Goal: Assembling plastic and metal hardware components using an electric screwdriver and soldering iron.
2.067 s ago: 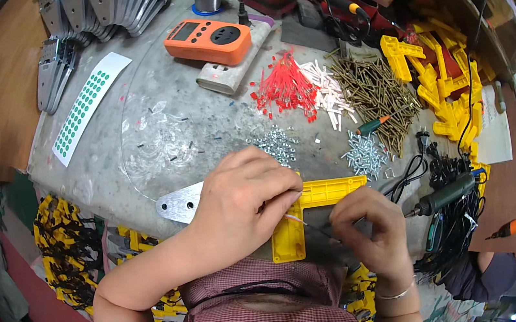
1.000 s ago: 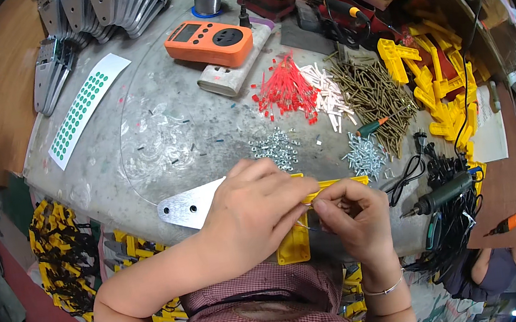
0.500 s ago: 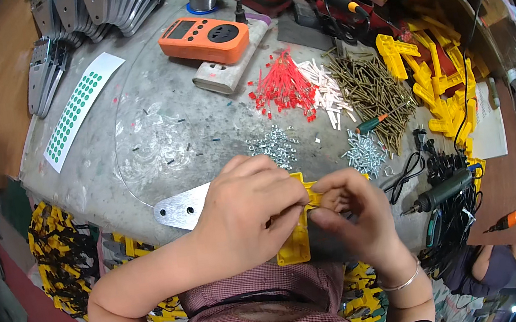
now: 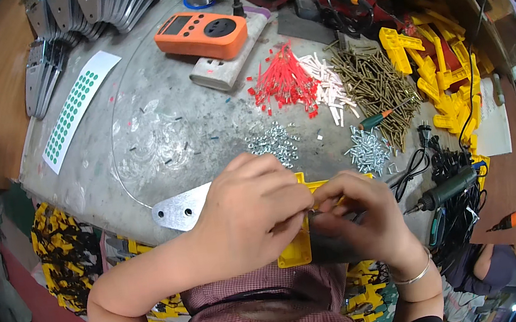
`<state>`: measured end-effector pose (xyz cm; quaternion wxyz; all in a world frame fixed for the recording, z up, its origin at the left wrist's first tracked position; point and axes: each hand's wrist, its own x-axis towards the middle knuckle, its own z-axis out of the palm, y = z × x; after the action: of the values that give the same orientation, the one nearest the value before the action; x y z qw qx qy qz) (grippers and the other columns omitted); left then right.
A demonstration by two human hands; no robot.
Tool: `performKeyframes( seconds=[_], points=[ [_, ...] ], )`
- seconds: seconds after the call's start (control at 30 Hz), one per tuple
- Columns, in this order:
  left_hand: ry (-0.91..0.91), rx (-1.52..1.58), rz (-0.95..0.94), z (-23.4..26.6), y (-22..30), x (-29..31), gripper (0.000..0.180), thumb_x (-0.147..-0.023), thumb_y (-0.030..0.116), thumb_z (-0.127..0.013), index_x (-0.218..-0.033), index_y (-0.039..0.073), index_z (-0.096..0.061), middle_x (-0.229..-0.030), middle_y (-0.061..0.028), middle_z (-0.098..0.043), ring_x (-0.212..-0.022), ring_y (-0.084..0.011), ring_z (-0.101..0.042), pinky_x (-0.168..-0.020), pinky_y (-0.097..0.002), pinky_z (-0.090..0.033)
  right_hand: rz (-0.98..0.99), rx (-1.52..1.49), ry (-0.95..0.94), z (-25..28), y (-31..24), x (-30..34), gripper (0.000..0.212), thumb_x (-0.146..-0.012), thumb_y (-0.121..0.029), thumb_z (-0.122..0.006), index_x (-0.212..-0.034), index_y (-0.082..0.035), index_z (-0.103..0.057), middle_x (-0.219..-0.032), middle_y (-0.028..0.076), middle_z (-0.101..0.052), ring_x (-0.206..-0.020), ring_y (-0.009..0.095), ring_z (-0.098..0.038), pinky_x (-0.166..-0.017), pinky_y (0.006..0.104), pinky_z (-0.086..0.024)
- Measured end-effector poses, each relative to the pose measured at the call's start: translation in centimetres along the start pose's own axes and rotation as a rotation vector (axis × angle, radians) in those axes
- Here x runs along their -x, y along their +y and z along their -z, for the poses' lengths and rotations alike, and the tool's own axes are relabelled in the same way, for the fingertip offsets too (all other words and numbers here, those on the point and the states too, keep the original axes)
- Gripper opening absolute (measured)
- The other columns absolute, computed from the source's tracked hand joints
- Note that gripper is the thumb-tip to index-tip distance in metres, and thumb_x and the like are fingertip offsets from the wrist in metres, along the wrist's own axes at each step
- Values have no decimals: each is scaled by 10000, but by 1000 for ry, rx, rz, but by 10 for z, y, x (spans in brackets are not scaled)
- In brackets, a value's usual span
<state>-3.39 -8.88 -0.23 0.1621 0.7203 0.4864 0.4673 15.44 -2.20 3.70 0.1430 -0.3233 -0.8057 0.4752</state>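
Note:
A yellow plastic housing (image 4: 295, 252) lies at the table's near edge, partly under my hands. From beneath my left hand a tapered silver metal plate with two holes (image 4: 176, 210) sticks out to the left. My left hand (image 4: 249, 214) is closed over the housing, fingers curled against it. Close to those fingertips, my right hand (image 4: 366, 215) is pinched at the housing's upper part; what its fingers hold is too small and hidden to name. Small metal nuts (image 4: 273, 144) lie scattered just beyond my hands, with a heap of silver screws (image 4: 368, 149) to their right.
Farther back are red indicator lights with leads (image 4: 286, 79), white sleeves (image 4: 326, 83), long brass-coloured screws (image 4: 377, 73) and an orange meter (image 4: 202, 35) on a power strip. Yellow housings (image 4: 450, 83) pile up at right, near a dark green electric screwdriver (image 4: 444, 192) and black cables. A green-dotted sticker sheet (image 4: 79, 113) lies left.
My right hand has shifted slightly left, its fingers closing in on my left fingertips. The left hand stays almost in place over the housing.

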Motion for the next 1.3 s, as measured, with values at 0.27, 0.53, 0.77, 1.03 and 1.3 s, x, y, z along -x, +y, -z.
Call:
performKeyframes(
  seconds=[0.27, 0.53, 0.77, 1.03, 1.3],
  points=[
    [-37, 57, -10, -2, -3, -6, 160, -630, 18, -692, -755, 76, -612, -744, -45, -611, -756, -246, -587, -689, -375, -437, -135, -218, -85, 8, 13, -10, 141, -821, -80, -714, -895, -28, -606, -777, 68, -595, -663, 147, -592, -582, 218, -462],
    [8, 117, 74, -1, -3, -5, 179, -596, 15, -724, -741, 84, -647, -708, -50, -588, -711, -243, -585, -684, -354, -447, 222, 101, 134, -3, 12, 1, 195, -779, -60, -740, -927, -19, -620, -853, 102, -637, -606, 190, -593, -584, 234, -477],
    [-8, 69, 36, -1, -3, 3, 198, -610, 20, -712, -783, 95, -651, -747, -32, -597, -752, -245, -585, -722, -368, -451, 214, 113, -41, 1, 7, -3, 116, -803, 20, -677, -865, -25, -590, -809, 74, -612, -707, 126, -617, -620, 226, -480],
    [109, 15, 29, 27, 3, 18, 199, -724, 71, -715, -902, 63, -626, -910, -76, -609, -891, -280, -578, -802, -403, -470, -171, -157, -7, 15, 0, 15, 165, -830, -105, -603, -880, 52, -591, -800, 52, -584, -718, 98, -559, -661, 216, -436],
    [-269, -444, 413, 135, -25, 88, 203, -701, 76, -736, -842, 59, -592, -924, -71, -562, -953, -280, -530, -867, -385, -424, -193, -165, 73, 18, 34, 12, 209, -933, -152, -553, -881, 49, -579, -800, 60, -554, -727, 115, -540, -658, 236, -429]
  ],
)
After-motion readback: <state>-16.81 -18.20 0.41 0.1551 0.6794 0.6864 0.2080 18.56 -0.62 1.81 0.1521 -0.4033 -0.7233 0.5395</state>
